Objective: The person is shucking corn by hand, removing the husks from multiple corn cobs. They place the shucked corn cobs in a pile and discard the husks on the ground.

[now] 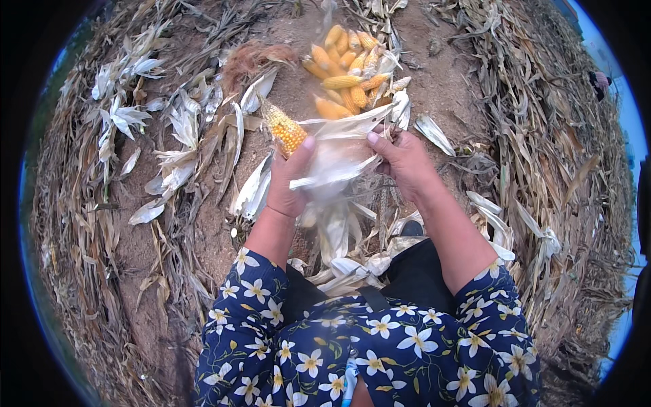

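Observation:
An ear of corn (286, 131), its yellow kernels bare and its tip pale and ragged, stands tilted in my left hand (291, 178). My left thumb presses along its side. Pale dry husk leaves (341, 147) stretch from the left hand across to my right hand (399, 157). The right thumb and fingers pinch the ends of these husks, along with some brownish strands. Beyond both hands, a pile of husked corn ears (351, 71) lies on the soil. The lower end of the held ear is hidden by my left hand.
Loose husks (351, 229) lie on the ground before my knees. Thick rows of dry corn stalks (519, 127) run along the right, with more stalks and husks (178, 127) on the left. Reddish corn silk (254, 61) sits left of the pile. Far right, a person (600, 84) is partly visible.

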Demonstrator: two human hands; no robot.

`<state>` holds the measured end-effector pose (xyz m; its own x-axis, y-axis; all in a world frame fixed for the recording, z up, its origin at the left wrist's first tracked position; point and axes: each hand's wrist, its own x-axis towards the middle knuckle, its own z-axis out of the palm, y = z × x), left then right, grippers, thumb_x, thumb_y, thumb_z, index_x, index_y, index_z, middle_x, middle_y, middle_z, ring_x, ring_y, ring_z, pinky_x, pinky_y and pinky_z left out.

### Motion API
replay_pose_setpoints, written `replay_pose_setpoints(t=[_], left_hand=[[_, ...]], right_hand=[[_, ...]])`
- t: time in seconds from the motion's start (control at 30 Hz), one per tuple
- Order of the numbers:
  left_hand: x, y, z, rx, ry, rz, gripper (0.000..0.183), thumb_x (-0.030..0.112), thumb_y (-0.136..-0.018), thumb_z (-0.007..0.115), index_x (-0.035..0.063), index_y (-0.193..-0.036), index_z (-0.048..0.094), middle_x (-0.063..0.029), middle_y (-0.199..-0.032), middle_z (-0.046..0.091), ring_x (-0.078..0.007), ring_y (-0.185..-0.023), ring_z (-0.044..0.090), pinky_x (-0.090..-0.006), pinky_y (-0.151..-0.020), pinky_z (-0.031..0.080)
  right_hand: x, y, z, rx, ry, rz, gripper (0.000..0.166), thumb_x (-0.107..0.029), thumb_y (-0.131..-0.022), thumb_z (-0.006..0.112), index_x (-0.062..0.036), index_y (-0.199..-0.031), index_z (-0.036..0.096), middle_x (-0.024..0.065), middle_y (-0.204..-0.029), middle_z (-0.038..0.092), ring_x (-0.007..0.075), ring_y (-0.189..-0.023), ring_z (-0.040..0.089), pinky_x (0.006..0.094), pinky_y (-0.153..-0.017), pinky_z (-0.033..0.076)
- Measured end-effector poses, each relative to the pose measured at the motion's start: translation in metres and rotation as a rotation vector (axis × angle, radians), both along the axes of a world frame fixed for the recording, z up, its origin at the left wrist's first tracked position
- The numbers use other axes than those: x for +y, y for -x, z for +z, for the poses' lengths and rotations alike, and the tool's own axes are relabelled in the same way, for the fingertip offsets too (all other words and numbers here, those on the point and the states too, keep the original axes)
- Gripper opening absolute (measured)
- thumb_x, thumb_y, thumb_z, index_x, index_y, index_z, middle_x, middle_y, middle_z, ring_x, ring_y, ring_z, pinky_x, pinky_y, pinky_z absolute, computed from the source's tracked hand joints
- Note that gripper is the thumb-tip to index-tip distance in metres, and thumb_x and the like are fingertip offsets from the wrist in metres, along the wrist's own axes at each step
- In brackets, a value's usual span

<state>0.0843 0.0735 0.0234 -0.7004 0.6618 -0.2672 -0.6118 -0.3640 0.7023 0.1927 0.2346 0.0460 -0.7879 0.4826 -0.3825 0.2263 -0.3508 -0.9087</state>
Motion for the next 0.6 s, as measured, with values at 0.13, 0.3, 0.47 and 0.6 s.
replay_pose_setpoints(t=[0.13,0.3,0.47,0.6], left_hand=[[-0.003,0.007,-0.010,0.182,0.176,0.026,0.042,0.016,-0.082,0.072,0.0022,-0.116,0.052,-0.0066,-0.102,0.062,-0.0154,-0.090,0.062,-0.0298,-0.079,0.052],[-0.004,0.013,-0.010,0.443,0.271,0.102,0.037,0.014,-0.083,0.071,0.0006,-0.112,0.053,-0.0069,-0.099,0.064,-0.0119,-0.083,0.062,-0.0251,-0.073,0.052],[-0.005,0.015,-0.014,0.464,0.364,0.102,0.042,0.019,-0.082,0.073,-0.0005,-0.113,0.053,-0.0074,-0.099,0.064,-0.0122,-0.083,0.062,-0.0252,-0.073,0.052],[-0.008,0.022,-0.021,0.648,0.551,0.142,0.048,0.026,-0.079,0.076,0.0001,-0.113,0.053,-0.0110,-0.099,0.065,-0.0162,-0.083,0.064,-0.0287,-0.075,0.052]], right_hand=[[0.011,-0.003,-0.007,-0.087,-0.352,0.132,0.045,-0.024,-0.082,0.073,0.0030,-0.115,0.058,0.0105,-0.096,0.066,0.0141,-0.083,0.063,0.0281,-0.071,0.051],[0.028,0.000,-0.020,-0.069,-0.474,-0.017,0.046,-0.022,-0.082,0.072,0.0071,-0.114,0.058,0.0096,-0.089,0.067,0.0144,-0.078,0.062,0.0272,-0.071,0.050],[0.028,0.001,-0.012,-0.071,-0.444,-0.111,0.020,-0.016,-0.091,0.063,0.0002,-0.101,0.063,0.0024,-0.082,0.064,0.0059,-0.066,0.057,0.0218,-0.059,0.047],[0.031,0.005,-0.011,0.030,-0.368,-0.232,0.022,-0.017,-0.090,0.064,0.0000,-0.104,0.062,0.0030,-0.084,0.064,0.0074,-0.065,0.058,0.0225,-0.056,0.050]])
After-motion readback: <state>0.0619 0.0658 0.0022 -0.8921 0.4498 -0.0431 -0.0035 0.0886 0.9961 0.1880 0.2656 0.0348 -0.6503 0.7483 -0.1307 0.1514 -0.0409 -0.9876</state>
